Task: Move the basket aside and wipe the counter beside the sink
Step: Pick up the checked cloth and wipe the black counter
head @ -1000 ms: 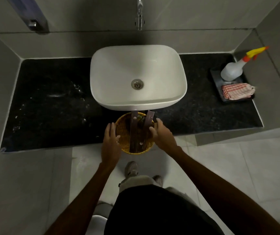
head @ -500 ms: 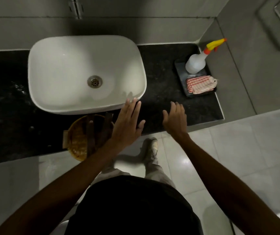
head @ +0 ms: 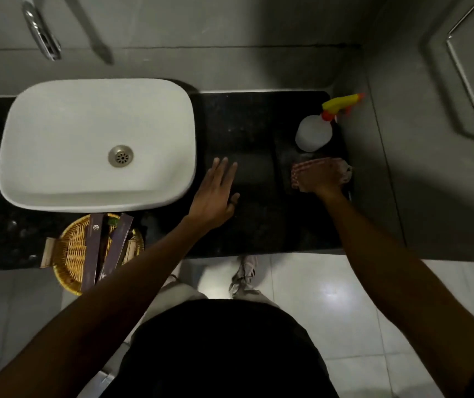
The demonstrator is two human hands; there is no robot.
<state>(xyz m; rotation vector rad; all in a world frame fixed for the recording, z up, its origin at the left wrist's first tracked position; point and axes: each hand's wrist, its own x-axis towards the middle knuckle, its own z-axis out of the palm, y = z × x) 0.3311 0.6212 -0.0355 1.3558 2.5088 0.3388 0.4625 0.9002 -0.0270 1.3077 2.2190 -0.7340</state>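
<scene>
Reaching further than before, right hand [head: 317, 179] seemingly grasps the cloth [head: 342, 168]; left hand [head: 215, 196] hovers spread.

A white rounded-rectangular ceramic sink [head: 98, 145] sits on a black speckled stone counter [head: 247, 231]. In front of the sink, at the counter's near edge and hanging partly over it, stands a round yellow woven basket [head: 70, 251] holding two long dark purple boxes [head: 106, 248]. The left hand [head: 215, 196] is spread flat, palm down, over the bare counter just right of the sink, fingers [head: 224, 170] extended. The right hand [head: 317, 179] lies on a red-and-white checked cloth [head: 342, 168] that rests on a dark flat tray [head: 283, 156] near the counter's right end. Behind the cloth on the same tray stands a white plastic spray bottle with a yellow trigger [head: 313, 133].
</scene>
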